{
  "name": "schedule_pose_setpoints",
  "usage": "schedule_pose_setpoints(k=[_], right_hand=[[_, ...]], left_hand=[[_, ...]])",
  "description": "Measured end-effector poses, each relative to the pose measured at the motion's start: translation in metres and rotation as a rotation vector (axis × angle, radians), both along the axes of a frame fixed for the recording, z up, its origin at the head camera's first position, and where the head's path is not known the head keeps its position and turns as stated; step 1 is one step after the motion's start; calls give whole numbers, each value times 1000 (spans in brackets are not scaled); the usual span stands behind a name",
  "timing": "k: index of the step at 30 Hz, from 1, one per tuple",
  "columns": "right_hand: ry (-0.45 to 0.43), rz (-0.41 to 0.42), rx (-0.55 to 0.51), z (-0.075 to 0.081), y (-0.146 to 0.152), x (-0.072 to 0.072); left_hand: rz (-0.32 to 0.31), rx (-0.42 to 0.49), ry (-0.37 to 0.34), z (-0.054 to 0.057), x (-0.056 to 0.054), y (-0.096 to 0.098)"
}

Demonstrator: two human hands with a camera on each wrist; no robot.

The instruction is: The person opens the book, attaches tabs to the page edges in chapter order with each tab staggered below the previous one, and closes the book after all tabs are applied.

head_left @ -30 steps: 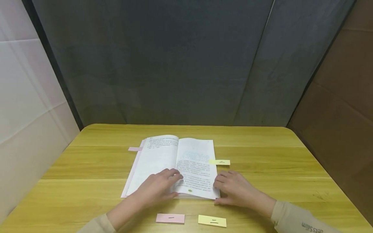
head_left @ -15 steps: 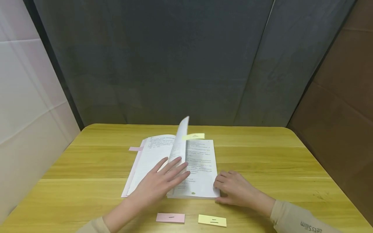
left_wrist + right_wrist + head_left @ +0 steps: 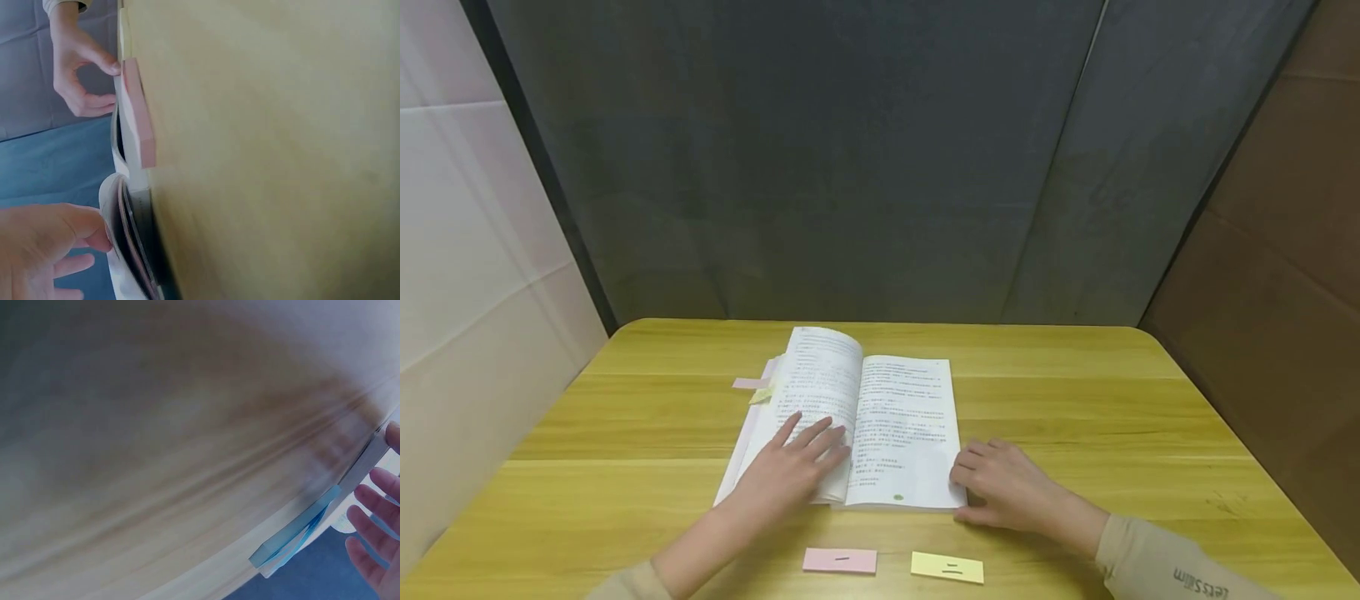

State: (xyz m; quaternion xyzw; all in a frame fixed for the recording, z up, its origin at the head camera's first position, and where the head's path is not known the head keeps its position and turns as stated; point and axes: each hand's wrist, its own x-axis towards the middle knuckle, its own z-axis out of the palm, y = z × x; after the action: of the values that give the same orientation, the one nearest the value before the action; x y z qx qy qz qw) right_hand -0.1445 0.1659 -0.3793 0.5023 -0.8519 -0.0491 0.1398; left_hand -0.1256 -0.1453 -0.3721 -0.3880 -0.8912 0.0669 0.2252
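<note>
An open book [image 3: 904, 433] with printed pages lies on the table. My left hand [image 3: 782, 467] rests on its left page, fingers straight and slightly spread. That page [image 3: 820, 367] bulges upward near the far edge. A pink tab [image 3: 749, 383] and a bent yellow tab [image 3: 762, 395] stick out on the book's left side. At the lower right corner, my right hand [image 3: 1009, 485] holds the book's edge between thumb and curled fingers. In the left wrist view, the left thumb touches the curved page edges.
A pink paper slip [image 3: 840, 561] with one dark stroke and a yellow slip [image 3: 947, 568] with two strokes lie in front of the book. The wooden table [image 3: 1135, 417] has a grey panel [image 3: 850, 167] behind it.
The leaf with the yellow tab has swung from the right side, through upright, onto the left. My left hand moved left with it and flattened. The right hand stayed at the corner.
</note>
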Motion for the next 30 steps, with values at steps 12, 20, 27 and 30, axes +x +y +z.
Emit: schedule_pose_setpoints(k=[12,20,27,30], right_hand=[[-12,3,-21,0,0,0],[-3,7,-44,-1,1,-1],[-4,9,-56,-2,2,-1],[0,12,-61,-2,2,-2]], left_hand=[[-14,113,-156,-12,1,17],[0,111,-161,-15,1,33],[45,80,-133,-15,-3,38],[56,86,-148,-14,-5,37]])
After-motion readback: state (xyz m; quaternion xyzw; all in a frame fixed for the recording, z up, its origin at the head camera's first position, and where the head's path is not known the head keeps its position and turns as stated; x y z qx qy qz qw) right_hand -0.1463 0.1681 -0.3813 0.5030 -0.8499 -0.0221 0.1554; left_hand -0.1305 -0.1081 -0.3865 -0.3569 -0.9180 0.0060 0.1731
